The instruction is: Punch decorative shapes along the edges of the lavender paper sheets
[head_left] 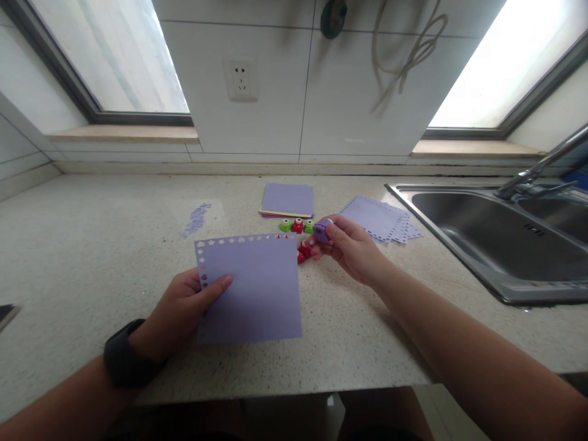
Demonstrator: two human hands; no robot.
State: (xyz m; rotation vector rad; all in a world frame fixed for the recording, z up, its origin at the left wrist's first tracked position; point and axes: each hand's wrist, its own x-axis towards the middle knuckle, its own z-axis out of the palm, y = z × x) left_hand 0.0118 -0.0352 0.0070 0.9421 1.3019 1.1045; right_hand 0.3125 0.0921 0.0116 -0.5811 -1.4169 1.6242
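Observation:
My left hand (190,303) grips a square sheet of purple paper (257,288) by its left side, thumb on top. Small shapes such as clouds, stars and hearts are cut along the sheet's top and left edges. Between the thumb and fingers of my right hand (349,248) is a small purple craft punch (322,230), just off the sheet's upper right corner. Under that hand lies a red punch (304,250), partly covered. Behind the sheet stand a green punch (285,225), another red punch (298,225) and a second green punch (309,226) in a row.
A stack of coloured paper (287,200) lies at the back middle. Several sheets with cut edges (374,217) are fanned beside the steel sink (487,269) on the right. Purple paper bits (196,219) lie on the counter (92,257) at left.

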